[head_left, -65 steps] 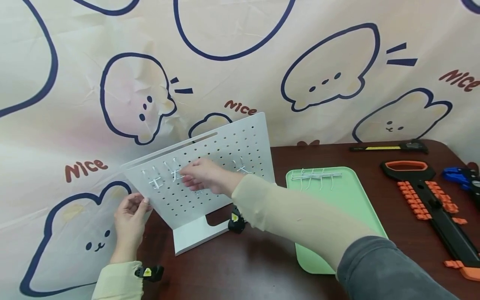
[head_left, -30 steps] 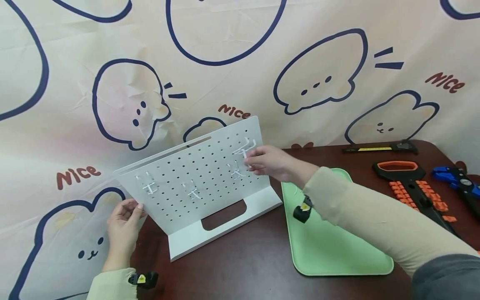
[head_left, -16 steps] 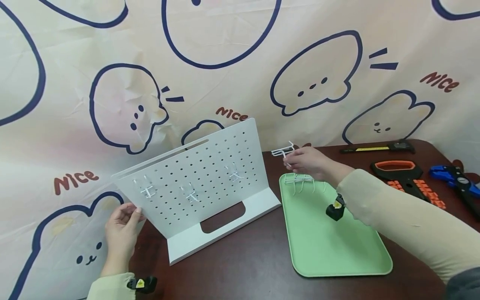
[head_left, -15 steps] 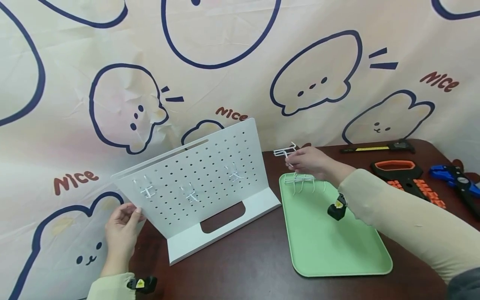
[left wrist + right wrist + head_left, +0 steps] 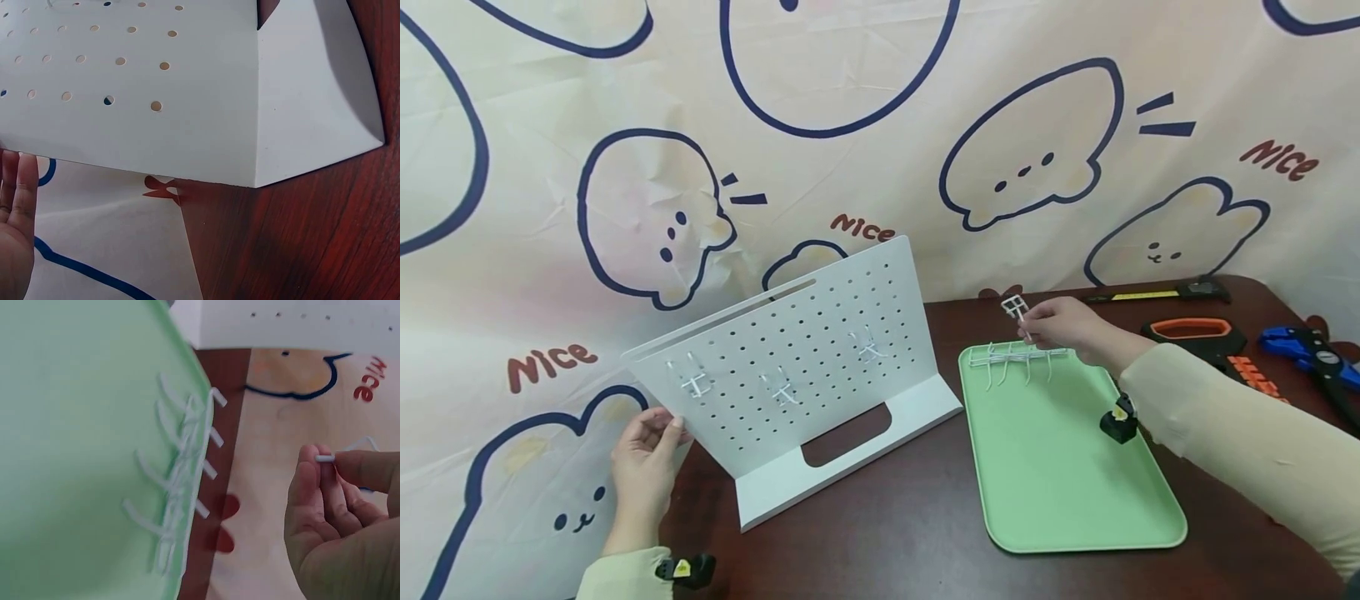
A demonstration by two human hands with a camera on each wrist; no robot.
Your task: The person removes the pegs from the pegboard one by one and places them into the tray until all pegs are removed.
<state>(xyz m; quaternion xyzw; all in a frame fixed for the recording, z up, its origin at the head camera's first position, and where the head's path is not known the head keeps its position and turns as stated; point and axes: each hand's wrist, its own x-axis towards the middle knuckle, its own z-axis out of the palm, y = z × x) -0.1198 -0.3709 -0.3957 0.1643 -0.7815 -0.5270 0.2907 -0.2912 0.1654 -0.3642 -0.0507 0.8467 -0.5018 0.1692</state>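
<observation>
The white wire hook (image 5: 1015, 307) was near the far rim of the green tray (image 5: 1082, 467), pinched between thumb and fingers of the right hand (image 5: 1063, 326). The head view showed its boxy frame; the right wrist view showed 1 prong's tip poking between the fingertips, plus 4 curved prongs of a white wire hook rack (image 5: 1018, 357) along the tray's edge. The left hand (image 5: 646, 467) grasped the edge of the white pegboard (image 5: 827, 392), its thumb visible only from the head. The board carried 3 wire hooks (image 5: 696, 384).
</observation>
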